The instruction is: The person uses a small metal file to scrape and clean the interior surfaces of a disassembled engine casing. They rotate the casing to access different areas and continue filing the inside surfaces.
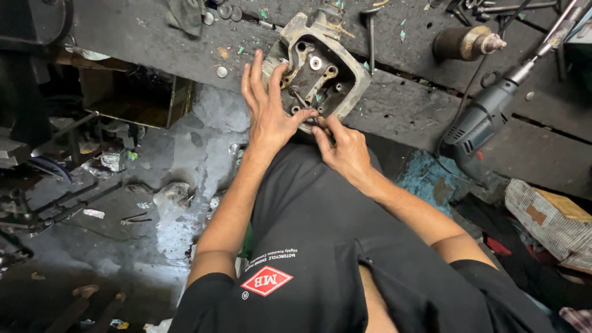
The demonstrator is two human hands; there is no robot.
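Greasy cast-metal engine cylinder head (320,65) sits at the dark workbench (154,37) edge. Left hand (266,111) rests on it, fingers spread loose. Right hand (345,148) pinches a thin metal stem (300,98) poking from it. Blue-grey power drill (484,117) lies nearby, right.

Left hand (266,105) lies spread on the near-left edge of the cylinder head (320,68), thumb meeting the right hand (341,147), which pinches a small dark part at the head's near rim; too small to tell what. Head sits on the grimy bench (394,105). Drill (484,117) lies well right, valve (370,34) just beyond the head.
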